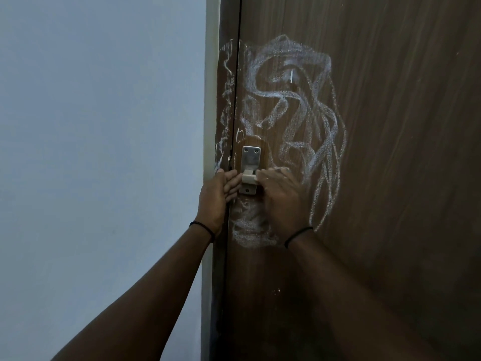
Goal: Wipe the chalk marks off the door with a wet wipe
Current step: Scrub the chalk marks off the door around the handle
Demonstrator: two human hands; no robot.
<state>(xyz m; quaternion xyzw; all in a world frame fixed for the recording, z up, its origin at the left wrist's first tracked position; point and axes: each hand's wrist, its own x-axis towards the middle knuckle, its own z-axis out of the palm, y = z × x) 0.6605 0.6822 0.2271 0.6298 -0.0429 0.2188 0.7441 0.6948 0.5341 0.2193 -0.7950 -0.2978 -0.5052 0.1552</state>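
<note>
The brown door (390, 152) carries broad white chalk marks (299, 105) above and to the right of a metal latch (250, 162), with a smeared patch (250, 227) below it. More chalk runs down the door frame (225, 100). My right hand (282, 196) lies against the door just right of the latch, its fingers bent over a wet wipe (282, 169), of which only a pale edge shows. My left hand (217, 196) rests on the frame's edge, and its straight fingers touch the door beside the latch.
A plain pale wall (104, 152) fills the left half of the view. A dark gap (235, 100) runs between the frame and the door. Both wrists wear thin black bands.
</note>
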